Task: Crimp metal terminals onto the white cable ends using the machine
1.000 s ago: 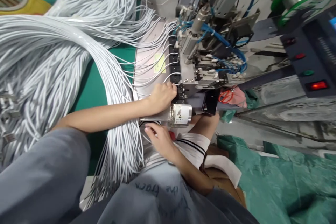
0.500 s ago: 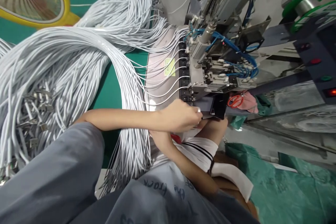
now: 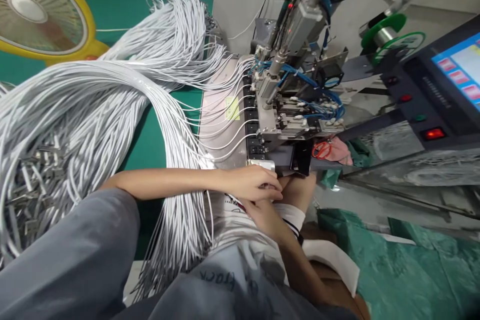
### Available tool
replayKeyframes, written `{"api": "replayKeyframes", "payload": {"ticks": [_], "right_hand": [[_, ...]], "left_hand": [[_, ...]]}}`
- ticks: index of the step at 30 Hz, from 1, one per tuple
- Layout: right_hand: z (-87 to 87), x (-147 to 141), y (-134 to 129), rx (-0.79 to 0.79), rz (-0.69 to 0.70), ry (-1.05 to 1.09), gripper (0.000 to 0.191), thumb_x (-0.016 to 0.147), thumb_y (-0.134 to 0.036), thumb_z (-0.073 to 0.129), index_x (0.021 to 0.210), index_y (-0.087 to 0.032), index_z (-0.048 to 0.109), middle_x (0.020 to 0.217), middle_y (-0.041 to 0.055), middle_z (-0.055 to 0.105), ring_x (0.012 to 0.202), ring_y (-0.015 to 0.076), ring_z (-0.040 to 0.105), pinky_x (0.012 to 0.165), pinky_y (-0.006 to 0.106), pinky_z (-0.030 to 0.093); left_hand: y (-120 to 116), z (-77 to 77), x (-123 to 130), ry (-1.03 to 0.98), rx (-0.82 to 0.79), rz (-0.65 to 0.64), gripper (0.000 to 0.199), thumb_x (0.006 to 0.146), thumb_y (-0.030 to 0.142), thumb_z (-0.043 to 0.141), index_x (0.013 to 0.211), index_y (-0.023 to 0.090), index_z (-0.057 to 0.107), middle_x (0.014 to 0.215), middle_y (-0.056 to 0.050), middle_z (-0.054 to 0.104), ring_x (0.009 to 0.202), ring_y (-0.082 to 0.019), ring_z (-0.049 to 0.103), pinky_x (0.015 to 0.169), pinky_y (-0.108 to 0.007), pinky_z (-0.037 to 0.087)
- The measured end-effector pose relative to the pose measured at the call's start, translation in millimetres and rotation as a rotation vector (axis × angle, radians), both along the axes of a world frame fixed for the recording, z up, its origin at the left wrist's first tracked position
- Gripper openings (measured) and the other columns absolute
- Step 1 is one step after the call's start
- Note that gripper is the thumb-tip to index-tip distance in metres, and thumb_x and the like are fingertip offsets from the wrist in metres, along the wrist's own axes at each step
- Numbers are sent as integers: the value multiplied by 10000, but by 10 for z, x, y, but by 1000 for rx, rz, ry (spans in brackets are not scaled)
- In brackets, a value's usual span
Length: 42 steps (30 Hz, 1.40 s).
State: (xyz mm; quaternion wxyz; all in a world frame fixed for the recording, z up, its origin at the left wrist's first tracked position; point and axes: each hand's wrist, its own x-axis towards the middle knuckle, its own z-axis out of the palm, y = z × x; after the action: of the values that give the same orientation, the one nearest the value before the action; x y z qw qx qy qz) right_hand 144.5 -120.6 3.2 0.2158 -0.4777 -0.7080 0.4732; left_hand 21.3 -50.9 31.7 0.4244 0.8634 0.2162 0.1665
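My left hand [image 3: 253, 182] is closed with curled fingers, just below the near end of the machine's black slotted strip [image 3: 252, 119]. Right under it, my right hand [image 3: 264, 215] meets its fingertips, and these are bent in and partly covered. What either hand holds is hidden between them. A bundle of white cables [image 3: 183, 150] drapes over the table edge under my left forearm. Several single cables run from it across a pale metal plate [image 3: 217, 152] into the strip. A white block [image 3: 267, 165] sits at the strip's near end, close above my left hand.
A machine with metal cylinders [image 3: 270, 85] and blue air tubes stands ahead. To its right are a control panel [image 3: 420, 105], a wire spool [image 3: 384, 37], red-handled scissors [image 3: 321, 150] and a dark phone-like slab [image 3: 301, 157]. A yellow fan [image 3: 84, 52] and more cables lie left on the green table [image 3: 112, 0].
My left hand has drawn back from the machine's near end toward my lap. My right hand, largely behind my left forearm before, now shows beside it. The view has shifted, bringing the control screen in.
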Motion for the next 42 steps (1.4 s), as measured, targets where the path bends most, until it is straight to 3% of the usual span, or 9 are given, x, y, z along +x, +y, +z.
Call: {"api": "replayKeyframes", "payload": {"ticks": [2, 6, 10, 13, 16, 21, 27, 35, 42], "right_hand": [[93, 192, 69, -15, 37, -42, 300, 850, -298, 473, 1039, -153, 656, 1013, 97, 676, 998, 254, 588, 861, 354, 449], [212, 574, 173, -113, 5, -116, 284, 834, -339, 508, 769, -138, 698, 671, 36, 663, 658, 189, 596, 605, 272, 442], [253, 827, 241, -139, -250, 55, 197, 725, -353, 657, 742, -159, 690, 677, 23, 659, 613, 146, 568, 556, 241, 419], [205, 818, 245, -200, -456, 353, 179, 643, -328, 734, 698, -182, 646, 602, -1, 617, 524, 119, 527, 495, 237, 403], [131, 653, 221, -194, -503, 623, 141, 682, -318, 712, 713, -195, 650, 557, -21, 574, 482, 100, 493, 482, 238, 395], [109, 401, 201, -17, -529, 674, 86, 674, -256, 724, 660, -195, 664, 685, -4, 583, 541, 88, 487, 507, 242, 394], [190, 473, 228, 21, -411, 577, 118, 778, -286, 627, 785, -208, 715, 764, 23, 605, 551, 94, 494, 504, 251, 402], [264, 605, 363, 156, -285, 52, 160, 776, -233, 587, 689, -146, 689, 581, -7, 508, 508, 81, 373, 464, 239, 285], [71, 454, 333, 75, -471, 337, 218, 765, -330, 596, 641, -166, 669, 579, -10, 480, 510, 99, 410, 469, 250, 315]], "left_hand": [[25, 2, -5, 5, -39, 14, 318, 927, 331, 422, 986, 116, 650, 932, -79, 649, 843, -136, 583, 743, -200, 404], [57, -1, -14, 7, -172, 43, 327, 854, 423, 539, 859, 119, 660, 811, -38, 647, 703, -107, 550, 652, -189, 390], [40, -33, 0, -30, -435, 59, 308, 764, 386, 660, 924, 123, 669, 765, -3, 622, 615, -70, 507, 552, -159, 365], [17, -44, 5, -59, -700, 32, 330, 802, 377, 611, 962, 92, 654, 562, 35, 517, 440, -45, 429, 436, -152, 333], [19, -32, -4, -129, -844, 30, 339, 798, 393, 619, 887, 67, 646, 443, 57, 445, 369, -46, 403, 386, -147, 329], [54, -27, -13, -243, -926, 78, 310, 742, 372, 694, 799, 69, 658, 525, -9, 577, 464, -80, 539, 479, -175, 446], [38, -63, 2, -299, -848, 190, 326, 740, 392, 686, 794, 71, 670, 604, -26, 597, 519, -98, 556, 520, -214, 472], [15, -129, -8, -205, -6, 180, 238, 891, 183, 460, 745, 125, 638, 680, -28, 557, 671, -105, 524, 638, -198, 409], [-18, -85, 16, -75, -272, 350, 223, 828, 240, 544, 671, 112, 638, 621, 2, 545, 547, -75, 464, 503, -173, 342]]}}
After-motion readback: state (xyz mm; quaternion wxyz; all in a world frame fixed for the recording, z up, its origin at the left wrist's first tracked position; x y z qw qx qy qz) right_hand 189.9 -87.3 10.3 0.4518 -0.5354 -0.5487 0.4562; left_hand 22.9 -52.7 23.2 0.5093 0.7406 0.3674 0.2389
